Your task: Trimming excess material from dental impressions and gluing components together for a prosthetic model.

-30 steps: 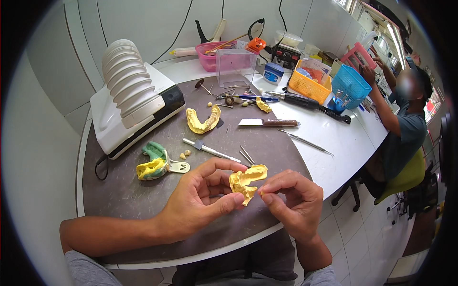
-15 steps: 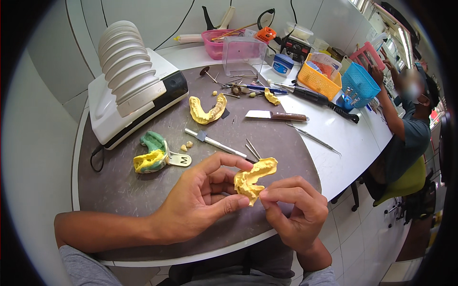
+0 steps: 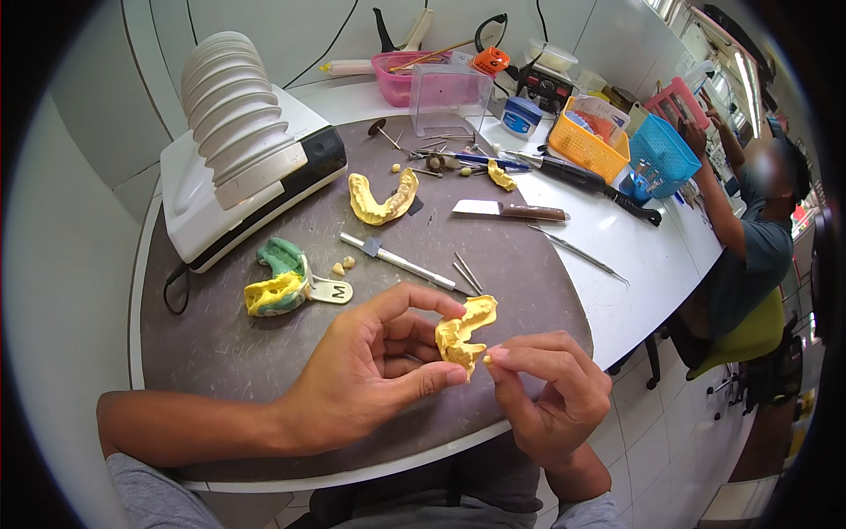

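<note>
A yellow plaster dental model, shaped like a horseshoe, is gripped between the thumb and fingers of my left hand. Just right of it, my right hand pinches a tiny yellow plaster piece between thumb and forefinger, slightly apart from the model. Beyond my hands lie a second dental model with a row of teeth, and a craft knife with a silvery handle. A green and yellow impression in a tray rests at left, beside two small tooth-like bits.
A white machine with a ribbed hose stands at left. A brown-handled knife, a thin probe and a black handpiece lie at right. Farther back are an orange basket and a blue basket. A co-worker sits at right.
My right hand has drawn slightly right, away from the dental model, and the small yellow piece now shows at its fingertips. The model has tilted a little in my left hand.
</note>
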